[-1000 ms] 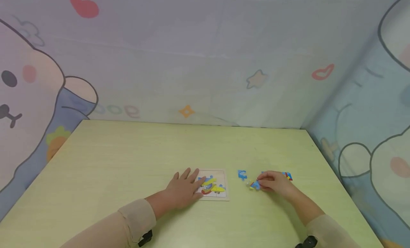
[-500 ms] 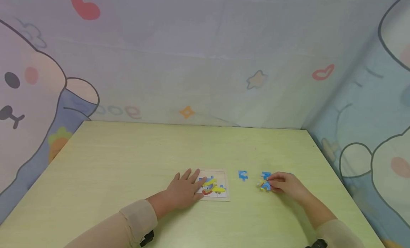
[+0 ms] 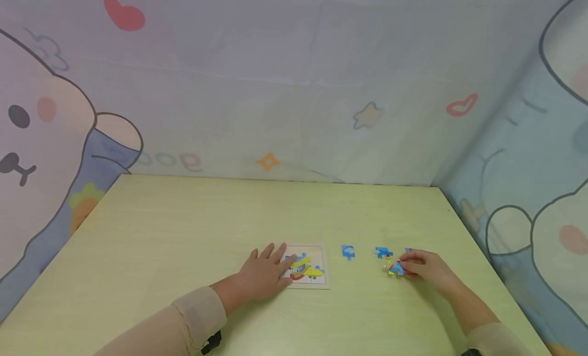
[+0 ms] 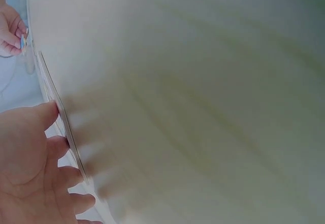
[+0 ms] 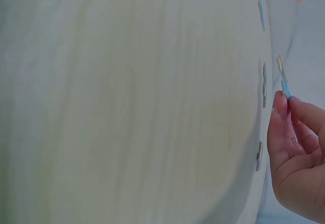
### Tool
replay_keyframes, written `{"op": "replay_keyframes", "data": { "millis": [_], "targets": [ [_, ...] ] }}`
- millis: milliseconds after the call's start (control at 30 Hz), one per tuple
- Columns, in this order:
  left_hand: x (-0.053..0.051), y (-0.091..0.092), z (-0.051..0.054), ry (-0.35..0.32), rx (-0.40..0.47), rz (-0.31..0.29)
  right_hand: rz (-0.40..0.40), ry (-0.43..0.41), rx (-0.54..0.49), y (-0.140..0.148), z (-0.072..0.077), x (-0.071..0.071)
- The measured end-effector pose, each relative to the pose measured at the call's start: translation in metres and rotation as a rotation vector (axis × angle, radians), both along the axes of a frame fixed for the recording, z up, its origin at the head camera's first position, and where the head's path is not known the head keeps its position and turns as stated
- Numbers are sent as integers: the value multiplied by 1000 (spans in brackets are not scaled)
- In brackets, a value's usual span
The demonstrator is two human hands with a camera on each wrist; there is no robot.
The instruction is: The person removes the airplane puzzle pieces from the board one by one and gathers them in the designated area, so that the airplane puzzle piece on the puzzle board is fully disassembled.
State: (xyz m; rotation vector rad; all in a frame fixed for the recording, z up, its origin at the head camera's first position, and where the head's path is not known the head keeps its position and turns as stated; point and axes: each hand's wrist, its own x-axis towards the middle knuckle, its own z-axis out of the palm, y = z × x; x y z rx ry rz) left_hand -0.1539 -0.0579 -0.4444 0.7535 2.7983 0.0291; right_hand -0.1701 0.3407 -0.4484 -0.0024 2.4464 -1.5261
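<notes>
Right hand [image 3: 429, 270] moved toward right edge of worktop [image 3: 206, 218], pinching jigsaw piece [image 3: 395, 268]; I see left hand [image 3: 263, 275] splayed on puzzle tray [image 3: 317, 250], cartoon-print backdrop [image 3: 275, 80] beyond far edge.

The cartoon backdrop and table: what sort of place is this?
Perhaps a children's playroom, or a corner dressed like one: a cartoon backdrop rises behind a pale table, and the left hand rests on an airplane puzzle board.
</notes>
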Motion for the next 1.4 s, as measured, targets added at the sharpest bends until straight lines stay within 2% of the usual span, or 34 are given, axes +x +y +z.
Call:
{"op": "replay_keyframes", "data": {
  "millis": [200, 400, 633, 1000, 1400],
  "targets": [
    [0, 2, -1, -3, -9, 0, -32, -14, 29, 18, -3, 3],
    [1, 3, -1, -3, -21, 1, -66, -34, 102, 34, -5, 5],
    [3, 3, 0, -1, -23, 0, -69, -39, 136, 46, -5, 6],
    [1, 1, -1, 7, -17, 1, -75, -18, 241, 47, 2, 7],
    [1, 1, 0, 0, 22, 25, -29, 5, 311, 42, 6, 8]
  ]
}}
